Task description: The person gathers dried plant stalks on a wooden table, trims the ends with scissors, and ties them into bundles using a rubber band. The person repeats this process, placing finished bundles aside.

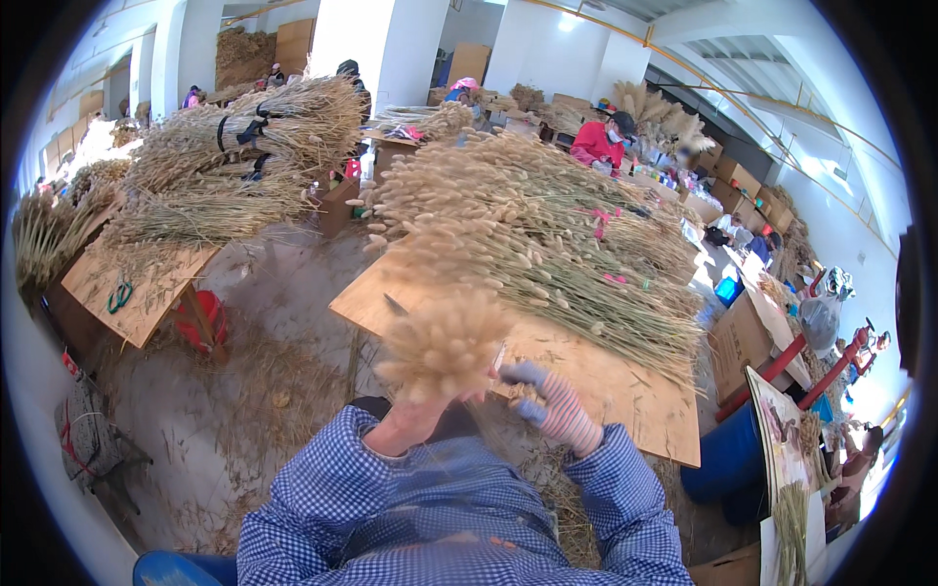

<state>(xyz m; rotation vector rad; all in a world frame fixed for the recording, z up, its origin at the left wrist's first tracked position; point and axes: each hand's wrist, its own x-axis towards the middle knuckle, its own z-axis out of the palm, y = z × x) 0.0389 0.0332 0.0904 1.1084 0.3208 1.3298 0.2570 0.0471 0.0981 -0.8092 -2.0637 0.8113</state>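
My bare left hand point(425, 423) is closed around a bunch of dried bunny-tail grass point(443, 340), its fluffy heads pointing up and blurred by motion. Just right of the bunch is my right hand point(560, 410) in a striped knit glove, fingers bent. Tan bits show by its fingertips; whether it grips them is unclear. Both hands are at the near edge of a wooden table point(608, 392). A large heap of bunny-tail grass point(513, 227) covers the table's far part, stems towards the right. A dark pointed blade point(396, 304) lies behind the bunch, partly hidden.
At left, a second table point(146, 282) carries tied grass bundles point(242, 146) and green-handled scissors point(119, 297). A red bucket point(201, 322) stands under it. Blue barrel point(725, 454) at right; folding stool point(88, 432) at left. A person in red point(597, 143) sits beyond the heap.
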